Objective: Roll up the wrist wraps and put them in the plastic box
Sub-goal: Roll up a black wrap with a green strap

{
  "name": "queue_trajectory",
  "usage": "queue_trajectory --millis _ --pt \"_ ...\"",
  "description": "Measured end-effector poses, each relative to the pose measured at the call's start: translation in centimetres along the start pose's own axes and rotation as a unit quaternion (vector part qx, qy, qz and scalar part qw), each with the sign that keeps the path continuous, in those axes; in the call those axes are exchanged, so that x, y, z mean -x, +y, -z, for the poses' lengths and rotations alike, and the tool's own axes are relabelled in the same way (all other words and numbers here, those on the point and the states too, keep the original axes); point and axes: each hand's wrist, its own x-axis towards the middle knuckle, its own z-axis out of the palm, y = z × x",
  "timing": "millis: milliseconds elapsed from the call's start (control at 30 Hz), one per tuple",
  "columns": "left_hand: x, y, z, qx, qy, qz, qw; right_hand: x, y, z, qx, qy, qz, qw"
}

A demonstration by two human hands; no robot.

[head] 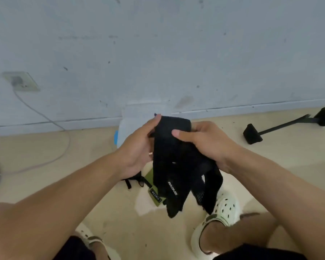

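A black wrist wrap [174, 152] hangs between both hands above the floor [45, 147], its top end folded over. The left hand [139, 147] pinches its left edge; the right hand [201, 141] grips the right side, thumb on top. A plastic box [128, 126] sits just behind.

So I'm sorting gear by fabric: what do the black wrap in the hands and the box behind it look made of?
The black wrist wrap looks like matte woven elastic fabric: it hangs limp and folds softly, with printed lettering. The plastic box looks like translucent, milky plastic with a blue clip, though blur leaves its finish unclear.
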Motion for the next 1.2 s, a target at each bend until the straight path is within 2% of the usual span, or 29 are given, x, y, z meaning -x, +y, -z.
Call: queue_trajectory --millis 33,100,233,367,533,600,667,733,800,900,1000,1100,1200 --pt "-0.1 -0.2 0.1 -0.043 -0.039 0.027 0.998 -0.2 -0.5 0.3 -0.105 0.016 -0.031 0.994" --pt "-0.5 -0.3 0.6 -0.126 -0.071 0.058 0.988 -1.2 -1.0 1.1 -0.221 0.078 -0.066 0.970" --pt "-1.5 0.9 2.6 -0.168 -0.039 0.053 0.984 -3.2 -1.5 2.2 -0.284 0.169 -0.077 0.941" --pt "-1.3 1.6 4.2 -0.132 -0.008 0.079 0.988 -4.3 -1.4 3.0 -0.281 0.192 -0.073 0.937" --pt "-1.1 1.4 5.0 -0.047 0.116 0.015 0.992 -5.1 -0.6 3.0 -0.230 0.168 -0.097 0.954" --pt "-1.0 1.5 5.2 -0.016 0.146 -0.007 0.989 -5.4 -0.3 2.7 -0.160 0.161 -0.098 0.969" --pt "-0.9 1.8 5.5 0.002 0.161 -0.024 0.987 -5.7 0.4 2.6 0.060 0.131 -0.093 0.985" --pt "-0.6 1.9 5.5 -0.004 0.156 -0.028 0.987 -5.9 1.1 2.2 0.293 0.084 -0.073 0.950" --pt "-0.4 1.7 5.3 -0.010 0.146 -0.018 0.989 -5.8 1.4 1.5 0.362 0.016 -0.065 0.930" --pt "-0.1 1.3 5.1 0.011 0.134 0.016 0.991 -5.4 1.7 0.0 0.316 -0.121 -0.059 0.939" --pt "0.2 1.1 4.9 0.013 0.116 0.045 0.992 -4.9 2.5 -1.8 0.222 -0.236 -0.052 0.945" --pt "0.7 1.1 4.7 0.003 0.108 0.071 0.992 -4.6 3.0 -3.3 0.083 -0.229 -0.027 0.970" --pt "0.9 1.1 4.8 -0.035 0.131 0.075 0.988 -4.5 2.6 -3.5 0.039 -0.206 -0.006 0.978"
